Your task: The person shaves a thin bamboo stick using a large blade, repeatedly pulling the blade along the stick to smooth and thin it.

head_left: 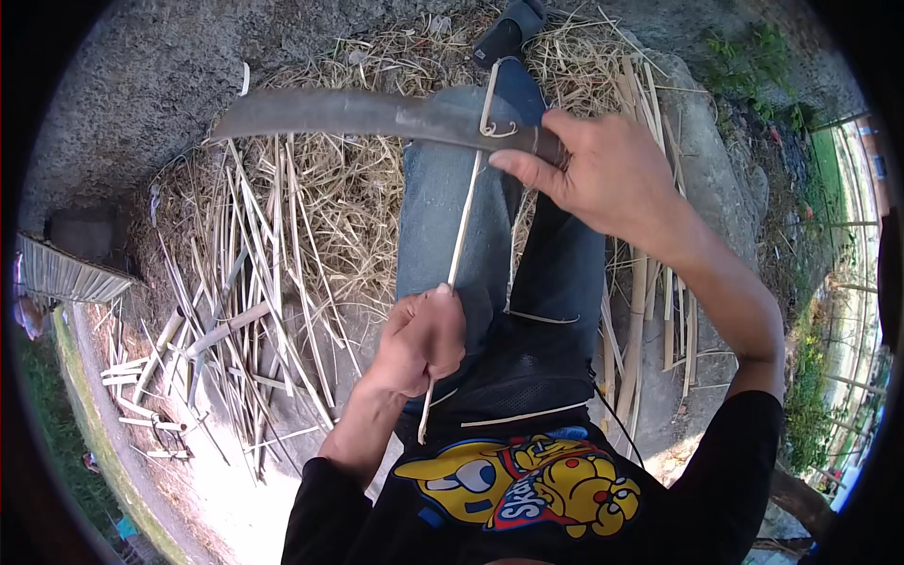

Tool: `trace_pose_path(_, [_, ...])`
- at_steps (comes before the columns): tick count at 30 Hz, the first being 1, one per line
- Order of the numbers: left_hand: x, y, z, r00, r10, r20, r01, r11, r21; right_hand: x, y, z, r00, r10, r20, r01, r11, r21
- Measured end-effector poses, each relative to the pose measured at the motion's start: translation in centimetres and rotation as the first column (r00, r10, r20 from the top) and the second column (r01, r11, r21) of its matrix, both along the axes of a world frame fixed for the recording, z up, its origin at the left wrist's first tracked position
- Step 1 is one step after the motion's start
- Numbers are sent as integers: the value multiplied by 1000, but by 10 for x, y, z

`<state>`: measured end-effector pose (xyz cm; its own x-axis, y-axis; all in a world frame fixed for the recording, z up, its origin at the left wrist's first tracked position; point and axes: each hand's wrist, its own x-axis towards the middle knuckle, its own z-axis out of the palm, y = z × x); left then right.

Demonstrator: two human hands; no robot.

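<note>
My right hand (603, 174) grips the dark handle of a machete (348, 115), its long curved blade pointing left across my raised knee. Closed in a fist, my left hand (421, 341) holds a thin bamboo strip (464, 218) that runs up over my jeans (441, 212). The blade crosses this strip near the handle end, and a curled shaving (502, 132) hangs at that spot. The strip's lower end sticks out below my left fist. Loose slivers lie on my lap, one of them a pale strip (523, 414) by my shirt hem.
Shavings (348, 212) pile up on the ground around my legs. Several long bamboo strips (282, 202) lie on the left, with short cut pieces (141, 377) beyond them. More bamboo lengths (640, 301) rest on the right beside a stone edge (706, 160). A slatted bamboo object (75, 270) stands at far left.
</note>
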<state>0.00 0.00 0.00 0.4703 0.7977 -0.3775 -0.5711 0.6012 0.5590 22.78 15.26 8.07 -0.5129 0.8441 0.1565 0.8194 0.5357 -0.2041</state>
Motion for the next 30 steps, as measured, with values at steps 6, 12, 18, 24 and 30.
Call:
trace_pose_path(6, [-12,-33,-6,999,-33,-23,31,996,-89,45,84,-4,944,-307,-120,315,948,55])
trace_pose_path(12, [-35,-17,12,979,105,-175,-66,974,217,90,68,8,508,-501,-700,283,865,-414])
trace_pose_path(18, [-24,34,65,923,239,-303,-28,824,565,46,-24,63,261,-363,-894,-174,894,-413])
trace_pose_path(24, [3,77,110,854,392,-342,32,616,787,13,-18,145,192,-186,-964,-253,939,-232])
trace_pose_path(30, [39,124,122,845,377,-379,143,524,840,16,23,149,82,-71,-994,-251,964,-89])
